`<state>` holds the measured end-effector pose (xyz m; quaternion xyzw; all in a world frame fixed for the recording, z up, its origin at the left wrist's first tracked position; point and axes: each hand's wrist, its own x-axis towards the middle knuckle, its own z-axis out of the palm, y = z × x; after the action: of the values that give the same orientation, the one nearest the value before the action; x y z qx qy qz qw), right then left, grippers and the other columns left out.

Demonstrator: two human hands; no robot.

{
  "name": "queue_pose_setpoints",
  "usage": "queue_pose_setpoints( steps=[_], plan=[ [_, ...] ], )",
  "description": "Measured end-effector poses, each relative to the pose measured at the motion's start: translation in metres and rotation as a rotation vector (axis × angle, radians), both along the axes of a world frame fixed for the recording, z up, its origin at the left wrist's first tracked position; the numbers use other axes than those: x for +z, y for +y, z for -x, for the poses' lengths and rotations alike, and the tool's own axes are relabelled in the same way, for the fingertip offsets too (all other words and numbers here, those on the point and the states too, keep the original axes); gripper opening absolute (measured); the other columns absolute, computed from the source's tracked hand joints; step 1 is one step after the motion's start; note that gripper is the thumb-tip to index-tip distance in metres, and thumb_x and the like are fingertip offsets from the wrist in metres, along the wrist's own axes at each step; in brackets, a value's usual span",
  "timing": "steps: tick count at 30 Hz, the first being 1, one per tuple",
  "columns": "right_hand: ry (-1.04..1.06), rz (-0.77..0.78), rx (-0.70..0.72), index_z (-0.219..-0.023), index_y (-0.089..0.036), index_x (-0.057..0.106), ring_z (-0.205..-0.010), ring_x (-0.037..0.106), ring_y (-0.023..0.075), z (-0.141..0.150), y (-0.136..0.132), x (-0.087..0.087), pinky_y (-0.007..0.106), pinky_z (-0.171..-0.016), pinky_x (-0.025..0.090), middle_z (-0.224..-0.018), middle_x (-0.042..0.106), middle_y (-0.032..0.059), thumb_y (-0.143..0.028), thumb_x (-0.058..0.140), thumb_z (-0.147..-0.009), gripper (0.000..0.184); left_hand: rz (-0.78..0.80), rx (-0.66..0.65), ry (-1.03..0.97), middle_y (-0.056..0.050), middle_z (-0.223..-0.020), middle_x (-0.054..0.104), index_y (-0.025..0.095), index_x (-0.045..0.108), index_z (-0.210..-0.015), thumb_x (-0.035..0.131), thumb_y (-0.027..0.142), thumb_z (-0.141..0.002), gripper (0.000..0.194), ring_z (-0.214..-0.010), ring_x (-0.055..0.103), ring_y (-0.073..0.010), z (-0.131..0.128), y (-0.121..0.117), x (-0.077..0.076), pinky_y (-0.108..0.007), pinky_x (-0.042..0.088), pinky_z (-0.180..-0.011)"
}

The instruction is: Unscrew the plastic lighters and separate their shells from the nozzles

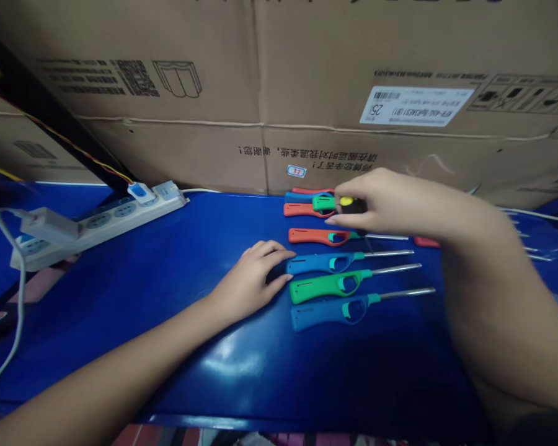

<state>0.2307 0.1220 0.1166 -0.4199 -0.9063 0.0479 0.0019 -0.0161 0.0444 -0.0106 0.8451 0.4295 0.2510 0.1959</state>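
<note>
My right hand [381,204] grips a black-handled screwdriver [353,207] with a yellow end cap, its thin shaft pointing down among the lighters. Just under it lie several long-nosed utility lighters with red, blue and green bodies, such as a green lighter [323,202] at the back. My left hand [255,279] rests flat on the blue work surface [190,359], holding nothing. Its fingertips reach the butt end of a blue lighter [320,263]. Next to that lie an orange-red lighter [314,236], a green lighter [325,287] and another blue lighter [323,313], with metal nozzles pointing right.
A white power strip [97,223] with a plugged-in adapter and a white cable lies at the left of the surface. Large cardboard boxes [260,74] stand along the back. More metal nozzles show beyond my right forearm.
</note>
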Motion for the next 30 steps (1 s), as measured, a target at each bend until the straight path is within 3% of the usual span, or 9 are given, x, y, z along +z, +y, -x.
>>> queue_pose_setpoints(
  steps=[5,12,15,20,22,27,30],
  plan=[
    [-0.186,0.066,-0.235,-0.077,-0.024,0.066,-0.048,0.046,0.0136,-0.031,0.011,0.011,0.032,-0.051,0.031,-0.062,0.062,-0.0010,-0.050,0.069,-0.084,0.027,-0.018,0.015,-0.004,-0.009,-0.118,0.066,0.021,0.063,-0.125,0.063,0.020,-0.094,0.031,-0.106,0.059,-0.0252,0.001,0.002,0.001,-0.043,0.050,-0.093],
    [0.010,0.025,-0.112,-0.078,-0.024,0.067,-0.043,0.041,0.0089,-0.064,0.044,-0.019,0.032,-0.052,0.031,-0.055,0.061,-0.0035,-0.037,0.069,-0.087,0.016,0.028,0.048,0.051,-0.008,-0.120,0.068,0.026,0.064,-0.128,0.063,0.028,-0.095,0.033,-0.108,0.060,-0.0265,-0.002,0.008,0.001,-0.044,0.050,-0.095],
    [0.048,-0.028,-0.075,-0.084,-0.024,0.068,-0.043,0.041,0.0086,-0.065,0.048,-0.020,0.031,-0.052,0.030,-0.056,0.061,-0.0036,-0.030,0.069,-0.085,0.007,0.020,0.061,0.090,-0.008,-0.120,0.069,0.025,0.065,-0.126,0.064,0.029,-0.094,0.032,-0.108,0.061,-0.0268,-0.002,0.017,0.002,-0.044,0.050,-0.095],
    [-0.027,0.031,-0.260,-0.085,-0.026,0.067,-0.049,0.048,0.0129,-0.055,0.035,-0.003,0.032,-0.055,0.034,-0.064,0.066,-0.0020,-0.030,0.064,-0.085,0.005,-0.012,0.040,0.184,-0.009,-0.118,0.069,0.022,0.067,-0.122,0.064,0.027,-0.093,0.030,-0.109,0.061,-0.0274,-0.003,0.035,0.009,-0.046,0.049,-0.097],
    [-0.028,0.051,-0.268,-0.086,-0.027,0.067,-0.054,0.053,0.0158,-0.049,0.034,-0.001,0.031,-0.055,0.035,-0.072,0.068,-0.0011,-0.030,0.061,-0.085,0.006,-0.021,0.036,0.202,-0.009,-0.118,0.068,0.022,0.067,-0.121,0.068,0.030,-0.091,0.032,-0.110,0.061,-0.0277,-0.003,0.042,0.014,-0.047,0.048,-0.100],
    [0.039,0.032,-0.149,-0.103,-0.024,0.066,-0.085,0.064,0.0217,-0.036,0.053,-0.025,0.031,-0.067,0.042,-0.103,0.071,0.0051,-0.016,0.050,-0.084,0.026,-0.065,0.117,0.033,-0.010,-0.124,0.063,0.020,0.062,-0.125,0.064,0.035,-0.091,0.037,-0.113,0.061,-0.0258,-0.003,0.073,0.016,-0.043,0.050,-0.099],
    [-0.010,0.031,-0.164,-0.115,-0.020,0.063,-0.093,0.064,0.0238,-0.033,0.067,-0.047,0.031,-0.072,0.044,-0.118,0.064,0.0116,-0.022,0.052,-0.089,0.028,0.036,0.247,-0.070,-0.011,-0.120,0.066,0.017,0.060,-0.117,0.066,0.035,-0.087,0.035,-0.103,0.065,-0.0243,-0.003,0.099,0.007,-0.041,0.054,-0.090]
  ],
)
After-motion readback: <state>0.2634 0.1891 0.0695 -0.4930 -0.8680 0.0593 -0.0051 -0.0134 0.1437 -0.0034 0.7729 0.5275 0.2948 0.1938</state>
